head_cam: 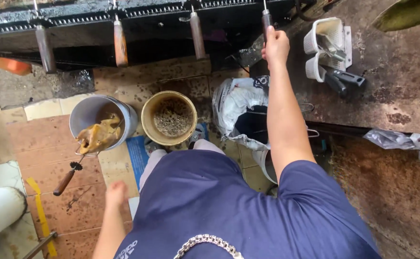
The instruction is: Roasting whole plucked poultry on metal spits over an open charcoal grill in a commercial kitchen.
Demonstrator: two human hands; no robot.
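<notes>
We look down and see our right hand point(275, 45) stretched up to the black greasy rotisserie rack point(123, 19), fingers curled tight around the dark wooden handle of a metal spit point(266, 20), which sticks out above the knuckles. Our left hand point(116, 194) hangs low by the hip over the tiled floor, and we cannot tell how its fingers are set. Near it, a raw yellowish chicken on a wooden-handled skewer point(98, 136) rests across a grey plastic bucket point(87, 111), beside a tan bucket point(147, 125).

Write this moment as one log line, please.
right hand: grips skewer handle | left hand: empty, near chicken skewer in grey bucket
</notes>
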